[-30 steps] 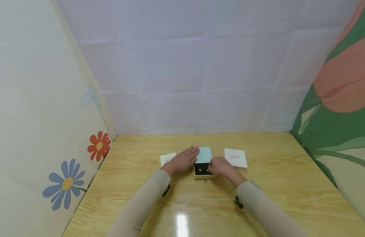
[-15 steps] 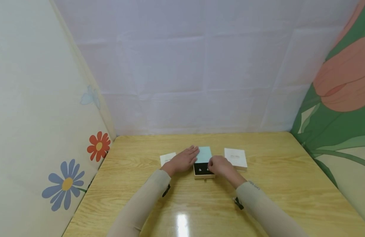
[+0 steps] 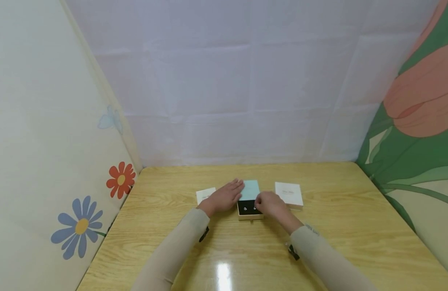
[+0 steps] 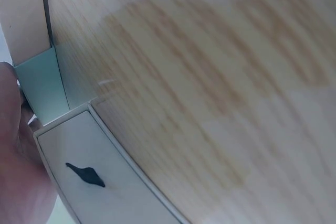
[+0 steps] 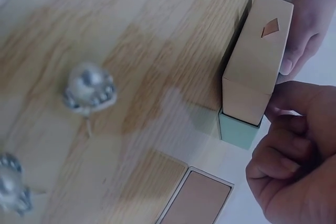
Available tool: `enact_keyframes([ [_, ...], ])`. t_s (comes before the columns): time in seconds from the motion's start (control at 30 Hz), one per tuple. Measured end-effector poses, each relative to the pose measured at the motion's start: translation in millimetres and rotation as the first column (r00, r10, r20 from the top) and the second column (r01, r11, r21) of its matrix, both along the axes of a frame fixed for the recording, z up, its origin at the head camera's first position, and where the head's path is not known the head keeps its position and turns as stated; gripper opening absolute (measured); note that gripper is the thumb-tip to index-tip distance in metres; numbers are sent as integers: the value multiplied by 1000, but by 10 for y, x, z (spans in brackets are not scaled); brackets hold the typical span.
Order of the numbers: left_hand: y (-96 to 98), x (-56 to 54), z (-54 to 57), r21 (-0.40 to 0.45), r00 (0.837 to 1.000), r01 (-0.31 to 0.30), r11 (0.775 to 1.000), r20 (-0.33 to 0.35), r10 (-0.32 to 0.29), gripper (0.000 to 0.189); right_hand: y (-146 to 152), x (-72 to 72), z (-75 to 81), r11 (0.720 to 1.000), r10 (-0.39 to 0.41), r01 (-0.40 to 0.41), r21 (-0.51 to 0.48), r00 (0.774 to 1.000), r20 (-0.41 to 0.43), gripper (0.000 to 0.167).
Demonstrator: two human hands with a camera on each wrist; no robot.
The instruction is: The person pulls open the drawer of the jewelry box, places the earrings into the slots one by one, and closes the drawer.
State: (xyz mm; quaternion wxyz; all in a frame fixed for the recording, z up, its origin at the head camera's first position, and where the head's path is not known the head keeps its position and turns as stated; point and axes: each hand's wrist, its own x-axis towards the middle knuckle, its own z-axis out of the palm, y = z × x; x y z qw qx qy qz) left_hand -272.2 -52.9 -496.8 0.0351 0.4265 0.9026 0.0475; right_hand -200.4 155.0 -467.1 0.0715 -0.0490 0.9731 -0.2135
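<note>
As the box [image 3: 250,190] might slide, the left hand [image 3: 225,197] rests at its left, fingers fairly straight. The right hand [image 3: 272,204] curls its fingers by the right earring [image 3: 254,208] in the near tray [image 3: 250,205]; nobody can tell if they pinch it.

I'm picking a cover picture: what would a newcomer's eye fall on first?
Probably the big pink tulip at the far right, then the blue flower at the far left. Between the left hand and right hand, the box shows two small shiny pieces on black. In the right wrist view, two blurred pearly ornaments loom at left.
</note>
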Motion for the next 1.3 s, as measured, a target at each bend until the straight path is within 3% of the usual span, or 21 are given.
enact_keyframes([
  [0.17, 2, 13, 10, 5, 1000, 5, 1000, -1, -5, 54, -8, 54, 25, 1000, -19, 18, -25, 999, -42, 16],
  [0.3, 2, 14, 16, 6, 1000, 4, 1000, -5, -4, 54, -20, 113, 56, 993, -59, 56, -103, 998, -30, 20],
  [0.63, -1, 25, 38, 13, 1000, 1, 1000, -2, -1, 54, -20, 245, 62, 946, -149, 150, -286, 989, 27, 25],
  [0.87, 5, 30, 39, 12, 1000, -10, 1000, 13, 9, 54, -23, 328, 57, 855, -202, 222, -468, 975, 94, 23],
  [1.3, 4, 28, 13, 23, 999, -23, 999, 28, 22, 54, -53, 511, 25, 680, -203, 336, -652, 940, 273, 23],
])
